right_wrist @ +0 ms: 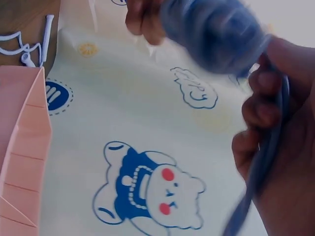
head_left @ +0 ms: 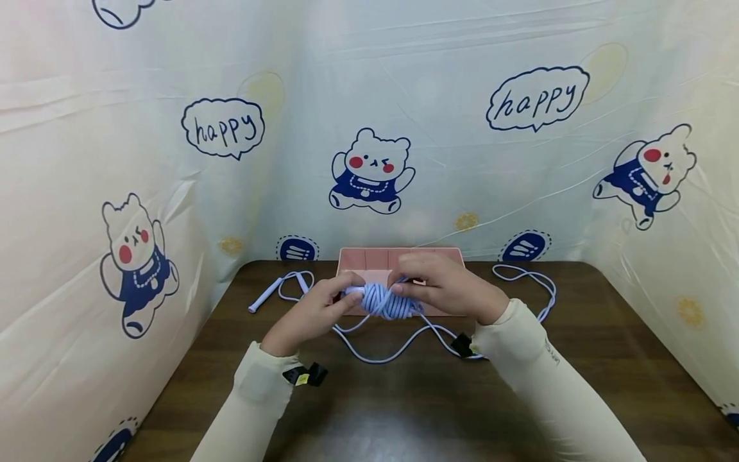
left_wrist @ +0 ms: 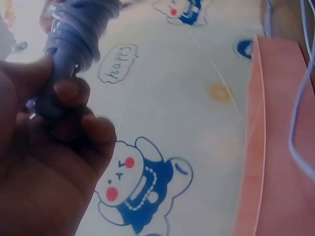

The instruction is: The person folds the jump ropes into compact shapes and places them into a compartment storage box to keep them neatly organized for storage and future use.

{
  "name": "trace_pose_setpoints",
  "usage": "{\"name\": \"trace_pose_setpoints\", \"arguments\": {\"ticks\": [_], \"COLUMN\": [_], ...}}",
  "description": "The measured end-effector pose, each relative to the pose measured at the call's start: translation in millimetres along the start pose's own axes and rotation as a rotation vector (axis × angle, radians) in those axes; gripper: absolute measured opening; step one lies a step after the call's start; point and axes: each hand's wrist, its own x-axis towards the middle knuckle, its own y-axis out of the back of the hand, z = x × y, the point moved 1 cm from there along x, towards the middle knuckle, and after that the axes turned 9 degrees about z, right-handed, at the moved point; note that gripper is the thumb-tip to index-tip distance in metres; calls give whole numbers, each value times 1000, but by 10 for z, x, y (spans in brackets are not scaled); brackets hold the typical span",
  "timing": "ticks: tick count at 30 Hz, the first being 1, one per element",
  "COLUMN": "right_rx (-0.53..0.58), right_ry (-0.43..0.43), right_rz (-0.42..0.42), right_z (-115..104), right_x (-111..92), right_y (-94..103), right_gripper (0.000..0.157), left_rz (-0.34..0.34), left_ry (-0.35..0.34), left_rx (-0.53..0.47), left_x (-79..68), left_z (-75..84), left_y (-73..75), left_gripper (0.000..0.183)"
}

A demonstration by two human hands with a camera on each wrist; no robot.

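A bundle of light blue-purple jump rope (head_left: 388, 303) is held up in front of the pink box, its cord wound in many tight coils around a handle. My left hand (head_left: 312, 316) grips the handle end at the bundle's left, thumb and fingers curled round it in the left wrist view. At the bundle's right, my right hand (head_left: 443, 283) holds a strand of the cord; in the right wrist view this cord (right_wrist: 268, 147) runs down past the curled fingers. A slack length of rope (head_left: 375, 361) trails across the table below the hands.
A pink box (head_left: 401, 254) stands at the table's back, partly hidden behind the hands. Another pale handle (head_left: 265, 296) with looped cord lies at the back left. A rope loop (head_left: 551, 289) lies at the back right. Patterned curtain (head_left: 372, 77) surrounds the table.
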Motion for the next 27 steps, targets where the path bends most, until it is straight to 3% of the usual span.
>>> {"name": "trace_pose_setpoints", "arguments": {"ticks": [3,6,12,17,22,24,27], "right_rx": [146,223,302,385,357,370,388], "right_ry": [31,66,94,-81,-195,-221,-269], "right_rz": [-3,10,76,121,140,146,146], "right_z": [90,145,233,247,274,274,254], "right_x": [2,8,11,-25,-49,-54,-57], "right_y": [-20,-49,-173,-380,-617,-710,-838], "right_gripper": [16,23,25,25,20,20,24], "left_rz": [-27,-21,32,116,254,317,402], "left_ry": [-6,-27,-44,-67,-101,-110,-106], "left_rx": [-144,-279,-404,-444,-516,-502,-364], "left_x": [-37,-58,-50,-57,-46,-31,-4], "left_z": [0,17,73,63,37,29,20], "left_y": [14,26,5,-20,-20,-24,-41], "left_gripper": [16,16,19,21,16,15,14]}}
